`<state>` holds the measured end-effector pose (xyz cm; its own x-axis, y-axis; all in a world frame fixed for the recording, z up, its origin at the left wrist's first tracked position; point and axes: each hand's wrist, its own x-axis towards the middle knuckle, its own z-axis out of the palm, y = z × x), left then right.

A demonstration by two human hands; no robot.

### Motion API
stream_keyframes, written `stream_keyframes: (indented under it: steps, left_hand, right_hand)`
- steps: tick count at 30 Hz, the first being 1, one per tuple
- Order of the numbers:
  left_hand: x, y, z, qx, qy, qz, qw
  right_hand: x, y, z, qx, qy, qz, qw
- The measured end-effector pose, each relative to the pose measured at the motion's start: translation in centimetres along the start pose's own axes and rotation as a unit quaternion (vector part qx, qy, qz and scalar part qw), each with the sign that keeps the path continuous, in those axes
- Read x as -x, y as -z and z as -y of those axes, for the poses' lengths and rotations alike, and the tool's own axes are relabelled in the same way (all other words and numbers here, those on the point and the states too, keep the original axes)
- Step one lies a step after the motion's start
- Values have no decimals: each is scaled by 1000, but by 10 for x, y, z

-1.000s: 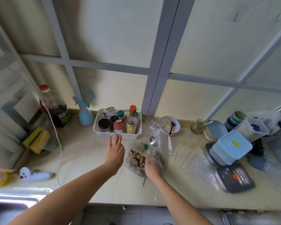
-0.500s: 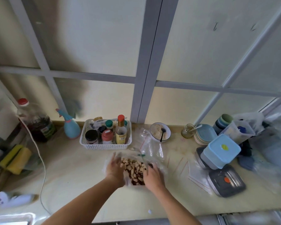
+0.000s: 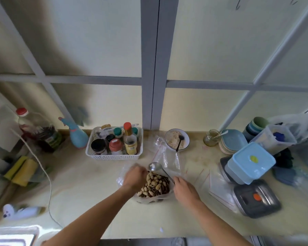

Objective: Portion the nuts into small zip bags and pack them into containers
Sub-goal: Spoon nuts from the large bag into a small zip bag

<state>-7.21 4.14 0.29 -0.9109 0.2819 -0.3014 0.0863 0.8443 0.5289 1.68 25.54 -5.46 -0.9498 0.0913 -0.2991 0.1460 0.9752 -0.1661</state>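
Two hands now flank the big bag of nuts, where a second ago only one did: left hand curls on its crinkly clear rim, right hand has picked up the shiny metal spoon behind it. Scooping can start; flat zip bags lie right of it.

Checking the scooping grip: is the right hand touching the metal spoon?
Touching. Head view: right hand grips the spoon by its handle end.
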Motion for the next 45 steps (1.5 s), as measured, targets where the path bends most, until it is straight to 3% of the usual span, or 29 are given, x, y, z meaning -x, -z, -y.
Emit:
stream_keyframes:
  steps: [4, 7, 10, 12, 14, 17, 19, 21, 24, 30, 35, 40, 42, 45]
  left_hand:
    - [-5, -19, -13, 73, 59, 26, 995]
    - [-3, -26, -33, 158, 107, 77, 978]
    - [-11, -34, -39, 156, 133, 58, 977]
    - [-14, -39, -37, 157, 135, 52, 977]
    - [-10, -43, -34, 163, 128, 70, 976]
    - [2, -50, -36, 213, 142, 107, 961]
    - [8, -50, -43, 294, 172, 132, 931]
    - [11, -45, -47, 428, 189, 139, 873]
    - [13, -38, -39, 581, 192, 90, 785]
    - [18, -25, -32, 663, 201, 40, 720]
    - [11, -26, -25, 661, 202, 40, 721]
    - [-14, -29, -26, 618, 185, 79, 760]
    - [-22, -28, -29, 566, 183, 93, 798]
    - [-32, -31, -30, 505, 185, 108, 836]
  right_hand:
    - [1, -10, -13, -14, 35, 65, 997]
    - [-1, -15, -21, -51, 50, 57, 996]
    - [-11, -13, -35, -68, 80, 40, 994]
    - [-18, -10, -42, -76, 127, 13, 989]
    - [-28, -9, -47, -112, 156, -73, 979]
    - [-50, 2, -49, -172, 80, -152, 970]
    - [-69, 9, -50, -217, 10, -113, 969]
    - [-87, 7, -51, -230, 10, -56, 972]
    - [-103, 3, -46, -244, 4, 5, 970]
    - [-109, -4, -35, -212, -35, 71, 974]
    - [-96, 9, -28, -158, 21, -38, 986]
    - [-80, 36, -10, -233, 124, -188, 946]
    - [-79, 46, -7, -260, 125, -199, 937]
    - [-82, 53, -10, -329, 52, -148, 931]
